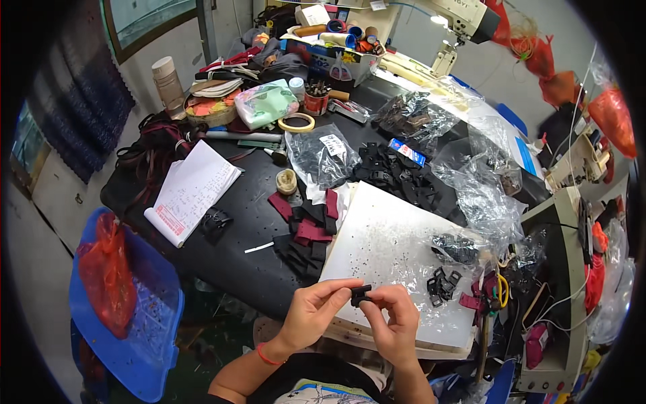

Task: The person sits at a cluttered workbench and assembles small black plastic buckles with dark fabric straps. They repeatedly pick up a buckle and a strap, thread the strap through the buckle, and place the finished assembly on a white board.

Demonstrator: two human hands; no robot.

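Note:
My left hand [314,314] and my right hand [392,323] meet above the near edge of a white board [377,222]. Between their fingertips is a small black buckle [361,295], pinched from both sides; the fingers cover part of it. Loose black buckles [443,287] lie in a small group on the board, to the right of my right hand. Beyond my left hand, short maroon strap pieces [311,232] and black strap pieces [299,256] are piled against the board's left edge. A red band circles my left wrist.
A heap of black plastic parts [397,178] and clear plastic bags [488,202] spread behind the board. Yellow-handled scissors [502,291] stand at its right. An open notebook [195,188] lies left, above a blue bin [151,323]. A sewing machine [464,23] stands at the back.

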